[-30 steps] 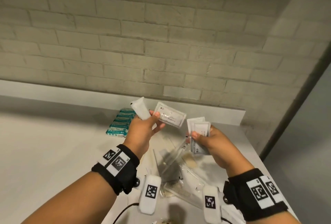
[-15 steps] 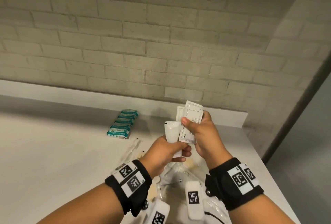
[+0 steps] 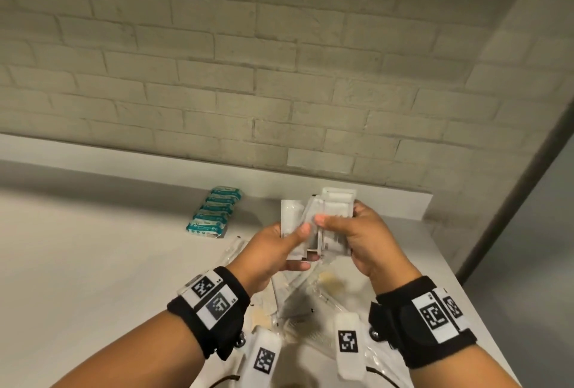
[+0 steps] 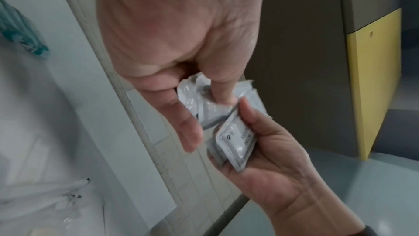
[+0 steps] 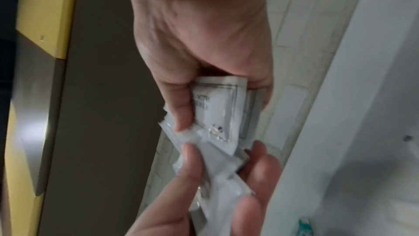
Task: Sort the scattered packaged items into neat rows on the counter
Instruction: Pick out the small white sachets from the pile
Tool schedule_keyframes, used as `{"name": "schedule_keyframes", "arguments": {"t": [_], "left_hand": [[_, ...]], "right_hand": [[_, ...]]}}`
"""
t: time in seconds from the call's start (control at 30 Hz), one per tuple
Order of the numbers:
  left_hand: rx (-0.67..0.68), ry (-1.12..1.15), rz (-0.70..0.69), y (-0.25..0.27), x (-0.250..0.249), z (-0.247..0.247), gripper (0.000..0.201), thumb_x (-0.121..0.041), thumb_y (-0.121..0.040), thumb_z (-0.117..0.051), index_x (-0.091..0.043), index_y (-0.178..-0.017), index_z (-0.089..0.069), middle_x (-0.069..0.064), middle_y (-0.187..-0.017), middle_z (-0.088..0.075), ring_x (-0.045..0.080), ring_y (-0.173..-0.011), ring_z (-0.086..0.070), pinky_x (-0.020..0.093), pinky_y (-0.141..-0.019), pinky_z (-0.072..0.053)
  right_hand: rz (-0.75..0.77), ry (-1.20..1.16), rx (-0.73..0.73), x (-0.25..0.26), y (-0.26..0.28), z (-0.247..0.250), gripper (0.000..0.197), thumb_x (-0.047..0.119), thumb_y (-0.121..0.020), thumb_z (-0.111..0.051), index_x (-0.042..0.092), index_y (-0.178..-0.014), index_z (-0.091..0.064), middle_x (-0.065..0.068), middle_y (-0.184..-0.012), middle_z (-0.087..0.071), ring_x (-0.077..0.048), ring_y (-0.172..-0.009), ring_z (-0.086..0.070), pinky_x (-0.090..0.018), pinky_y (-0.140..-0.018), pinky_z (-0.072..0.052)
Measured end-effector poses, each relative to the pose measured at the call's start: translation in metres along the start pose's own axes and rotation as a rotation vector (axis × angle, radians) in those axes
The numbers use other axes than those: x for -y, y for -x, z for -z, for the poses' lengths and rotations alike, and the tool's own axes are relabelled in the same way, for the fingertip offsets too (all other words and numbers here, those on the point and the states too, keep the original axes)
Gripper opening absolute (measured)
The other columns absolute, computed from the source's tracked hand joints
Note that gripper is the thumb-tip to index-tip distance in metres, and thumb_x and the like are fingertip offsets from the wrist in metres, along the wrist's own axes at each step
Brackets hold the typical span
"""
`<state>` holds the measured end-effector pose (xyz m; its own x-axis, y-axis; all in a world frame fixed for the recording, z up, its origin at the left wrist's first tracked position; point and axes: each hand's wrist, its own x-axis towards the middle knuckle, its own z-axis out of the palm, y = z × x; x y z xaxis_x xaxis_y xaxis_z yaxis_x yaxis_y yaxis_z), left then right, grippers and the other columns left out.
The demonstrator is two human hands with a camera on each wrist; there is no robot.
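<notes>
Both hands are raised above the white counter (image 3: 93, 263), holding a bunch of small white sachets between them. My left hand (image 3: 279, 244) pinches a few white packets (image 3: 295, 220) between thumb and fingers. My right hand (image 3: 348, 232) grips a stack of printed white sachets (image 3: 337, 216) pressed against the left bunch. The left wrist view shows the right hand's sachets (image 4: 235, 143) and the left thumb on clear-fronted packets (image 4: 197, 100). The right wrist view shows the printed sachets (image 5: 222, 107) overlapping the left hand's packets (image 5: 217, 171).
A neat row of teal-and-white packs (image 3: 214, 213) lies at the counter's back, near the brick wall. A scatter of clear plastic-wrapped items (image 3: 313, 297) lies under my hands. The counter's right edge (image 3: 484, 319) drops off to grey floor.
The hands, apart a second ago with separate packets, have come together. The left hand's packets now sit against the right hand's stack.
</notes>
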<state>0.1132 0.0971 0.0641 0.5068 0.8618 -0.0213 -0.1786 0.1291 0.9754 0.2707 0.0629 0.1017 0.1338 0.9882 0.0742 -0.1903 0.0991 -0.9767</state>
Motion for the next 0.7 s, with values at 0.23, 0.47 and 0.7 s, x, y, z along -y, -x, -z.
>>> {"name": "schedule_keyframes", "arguments": {"t": [0.23, 0.47, 0.7], "left_hand": [[-0.137, 0.245, -0.001, -0.007, -0.009, 0.006, 0.014, -0.012, -0.091, -0.061, -0.013, -0.103, -0.066, 0.009, -0.095, -0.072, 0.017, -0.078, -0.070, 0.024, -0.059, -0.056], [-0.301, 0.133, -0.134, -0.010, -0.007, 0.007, 0.013, -0.002, -0.087, -0.064, -0.015, -0.088, -0.066, -0.002, -0.072, -0.073, 0.013, -0.069, -0.069, 0.024, -0.060, -0.055], [-0.420, 0.157, -0.239, -0.008, 0.002, -0.008, 0.015, 0.000, -0.085, -0.066, -0.008, -0.097, -0.062, 0.008, -0.088, -0.069, 0.020, -0.079, -0.068, 0.031, -0.070, -0.057]], "right_hand": [[0.333, 0.629, 0.262, 0.007, 0.016, 0.017, 0.038, -0.012, -0.063, -0.078, 0.022, -0.078, -0.077, -0.005, -0.081, -0.046, 0.001, -0.070, -0.052, -0.012, -0.067, -0.048], [-0.029, 0.425, 0.050, -0.015, 0.032, 0.047, 0.036, -0.012, -0.078, -0.068, 0.017, -0.099, -0.063, -0.001, -0.084, -0.071, -0.007, -0.070, -0.068, -0.016, -0.061, -0.053], [-0.053, 0.021, 0.073, -0.001, 0.037, 0.059, 0.025, -0.003, -0.080, -0.062, 0.003, -0.103, -0.056, -0.012, -0.074, -0.070, -0.027, -0.062, -0.069, -0.037, -0.058, -0.060]]}}
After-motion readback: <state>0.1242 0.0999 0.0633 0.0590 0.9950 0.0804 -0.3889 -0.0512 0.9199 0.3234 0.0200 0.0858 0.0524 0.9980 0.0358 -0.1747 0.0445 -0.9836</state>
